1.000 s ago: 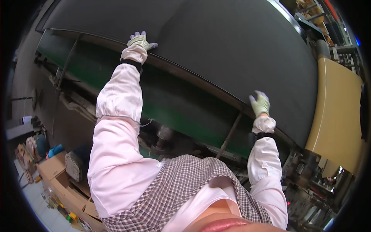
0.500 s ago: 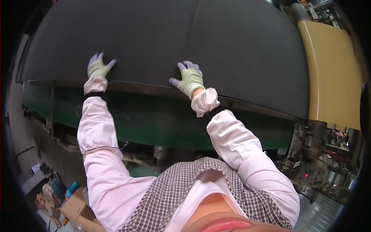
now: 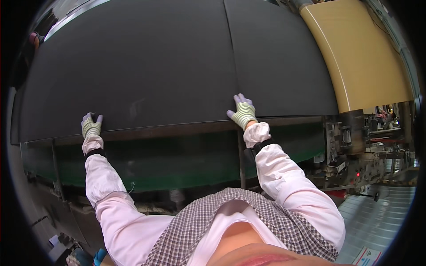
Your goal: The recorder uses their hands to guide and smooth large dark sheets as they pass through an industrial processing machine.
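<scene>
Two large black sheets lie side by side before me: a wide left sheet (image 3: 133, 66) and a narrower right sheet (image 3: 279, 62), with a dark seam between them. My left hand (image 3: 91, 126), in a striped glove with purple fingertips, rests open near the front edge of the left sheet. Gloved the same way, my right hand (image 3: 243, 111) lies at the front end of the seam, fingers spread, its thumb toward the left sheet. Neither hand grips anything.
A green belt (image 3: 186, 164) hangs below the sheets' front edge. To the right, a tan curved panel (image 3: 359, 53) adjoins the black surface. Machine parts with a red light (image 3: 358, 174) stand beneath it. A ribbed metal plate (image 3: 381, 217) is at the lower right.
My view has shifted, so the sheets and hands appear lower. My hands are farther apart, the right one now beside the seam. The seam looks wider and darker.
</scene>
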Demonstrator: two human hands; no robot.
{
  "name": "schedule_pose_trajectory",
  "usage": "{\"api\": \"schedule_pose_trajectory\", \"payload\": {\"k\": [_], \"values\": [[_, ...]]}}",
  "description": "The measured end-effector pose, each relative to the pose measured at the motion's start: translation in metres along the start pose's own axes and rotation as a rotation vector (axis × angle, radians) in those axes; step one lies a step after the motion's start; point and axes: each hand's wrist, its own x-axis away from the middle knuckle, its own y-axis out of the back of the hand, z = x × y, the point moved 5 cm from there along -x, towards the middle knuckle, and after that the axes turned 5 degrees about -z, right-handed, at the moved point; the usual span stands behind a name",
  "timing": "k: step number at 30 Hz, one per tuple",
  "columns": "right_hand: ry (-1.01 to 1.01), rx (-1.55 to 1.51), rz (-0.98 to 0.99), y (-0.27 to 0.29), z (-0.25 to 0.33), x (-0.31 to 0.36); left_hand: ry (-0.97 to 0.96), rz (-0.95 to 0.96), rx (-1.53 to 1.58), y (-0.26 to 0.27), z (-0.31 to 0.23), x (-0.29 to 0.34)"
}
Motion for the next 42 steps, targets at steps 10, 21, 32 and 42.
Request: {"api": "schedule_pose_trajectory", "payload": {"k": [10,21,32,42], "values": [[-0.243,0.048,0.012,0.029,-0.143,-0.007,-0.112,0.154,0.122,0.013,-0.132,0.066],[-0.405,0.125,0.110,0.056,-0.309,-0.015,-0.245,0.268,0.139,0.027,-0.298,0.121],[-0.573,0.183,0.036,0.085,-0.446,0.000,-0.375,0.422,0.143,0.038,-0.466,0.179],[-0.225,0.255,-0.412,0.090,-0.425,0.032,-0.514,0.517,0.296,0.046,-0.600,0.221]]}}
